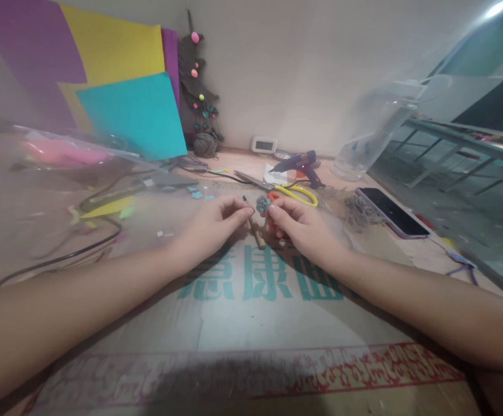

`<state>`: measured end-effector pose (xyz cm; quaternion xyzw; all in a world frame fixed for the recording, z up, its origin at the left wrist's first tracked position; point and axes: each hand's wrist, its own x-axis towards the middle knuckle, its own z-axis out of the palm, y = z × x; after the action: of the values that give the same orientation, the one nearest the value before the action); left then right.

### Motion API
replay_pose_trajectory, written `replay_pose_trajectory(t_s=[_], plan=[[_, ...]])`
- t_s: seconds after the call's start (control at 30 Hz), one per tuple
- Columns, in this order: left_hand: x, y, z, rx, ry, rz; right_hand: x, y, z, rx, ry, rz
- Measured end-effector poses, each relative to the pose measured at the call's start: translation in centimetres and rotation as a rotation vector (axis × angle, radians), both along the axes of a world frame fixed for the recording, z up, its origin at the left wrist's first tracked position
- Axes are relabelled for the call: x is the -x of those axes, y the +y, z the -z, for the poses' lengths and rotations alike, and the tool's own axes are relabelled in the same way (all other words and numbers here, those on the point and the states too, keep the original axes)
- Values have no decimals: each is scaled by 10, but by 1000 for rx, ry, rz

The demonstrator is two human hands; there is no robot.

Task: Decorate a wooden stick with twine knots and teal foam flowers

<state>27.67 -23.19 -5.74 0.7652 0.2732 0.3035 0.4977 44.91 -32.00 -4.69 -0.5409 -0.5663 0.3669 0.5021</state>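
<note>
My right hand (297,222) is closed in a pinch on a small round grey ball with teal spots (263,203), held up at its fingertips. Opposite it, my left hand (225,216) has thumb and forefinger pressed together; whatever is between them is too small to make out. A thin brown pen-like stick with a dark tip (257,234) slants just beside the left fingertips, and I cannot tell whether they touch it. Right behind the hands are scissors with yellow and red handles (297,193), partly covered by the right hand.
A dark glue gun (297,164) stands at the back beside a small white digital clock (264,144). Grey yarn (364,212) and a phone (392,214) lie to the right. A decorated dark tree (197,86) and a turquoise sheet (134,115) lean against the wall. Printed cardboard (234,329) covers the front.
</note>
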Motion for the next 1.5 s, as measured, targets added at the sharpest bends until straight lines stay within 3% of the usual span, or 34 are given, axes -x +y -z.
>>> replay_pose_trajectory(t_s=[0.37,0.53,0.8,1.03,1.33,1.5], plan=[[2,-3,-1,-57,7,68,0,0,2,21,38,-27],[2,-3,-2,-134,33,3,1,-1,2,41,4,-35],[-1,1,0,-77,-37,-42,-3,1,3,-25,2,-1],[2,-8,-6,-108,90,7,-7,2,-8,-144,-247,156],[3,-8,-3,-155,96,66,-15,0,-5,-423,-588,68],[2,-9,-3,-164,101,75,-15,-3,-4,-477,-699,9]])
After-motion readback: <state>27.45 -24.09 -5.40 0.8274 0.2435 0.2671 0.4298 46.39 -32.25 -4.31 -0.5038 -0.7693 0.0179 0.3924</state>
